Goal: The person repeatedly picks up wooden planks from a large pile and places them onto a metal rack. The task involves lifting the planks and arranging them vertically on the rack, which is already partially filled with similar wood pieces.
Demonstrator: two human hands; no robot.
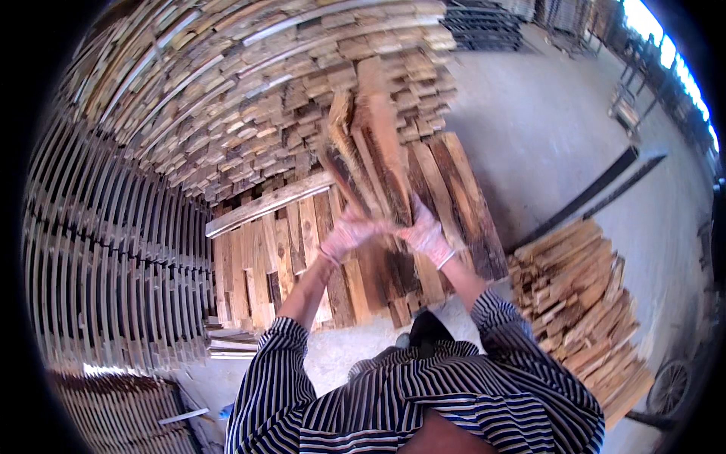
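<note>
Several rough wooden boards [378, 140] stand bunched together, tilted with their far ends pointing away from me; motion smears them slightly. My left hand [350, 233], in a pinkish work glove, is closed round the near end of the bunch on its left side. On the other side my right hand [423, 231], gloved alike, grips the same boards. Below both hands lies a layer of planks [257, 253] set side by side, some with dark bark edges. A pale wooden strip [268, 203] rests crosswise on this layer, left of the held boards.
A tall stack of boards [249, 113] rises behind the plank layer. Spaced slats in a stack [121, 250] stand at the left. A pile of loose boards [575, 295] lies at the right, near two dark forks [582, 197] low over the concrete floor [529, 113]. A wheel [671, 387] shows lower right.
</note>
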